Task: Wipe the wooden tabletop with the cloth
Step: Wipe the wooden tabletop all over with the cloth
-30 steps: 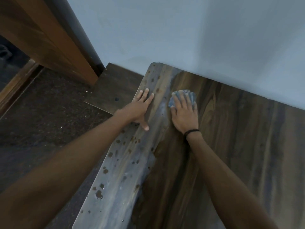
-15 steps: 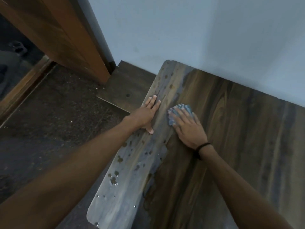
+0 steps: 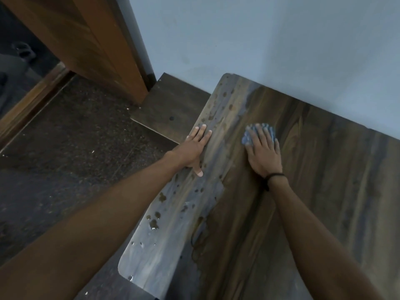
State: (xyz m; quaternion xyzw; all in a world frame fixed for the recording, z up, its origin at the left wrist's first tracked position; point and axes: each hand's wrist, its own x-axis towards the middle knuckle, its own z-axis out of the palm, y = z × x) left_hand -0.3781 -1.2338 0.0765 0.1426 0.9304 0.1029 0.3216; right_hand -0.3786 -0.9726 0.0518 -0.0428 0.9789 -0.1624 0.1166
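Right hand flat, fingers spread, pressing the blue cloth onto the wooden counter near the wall. Left hand open, palm down on the counter's left edge among water droplets.

The tabletop is dark grained wood, matt beneath the right hand's fingers, glossy and droplet-spotted beside the left fingers; the blue cloth looks nubby.

Dim and soft throughout, with a cool grey sheen glaring off the wet left strip of the tabletop, deep shadow over the floor at left, and wide-angle bending and blur toward the edges.
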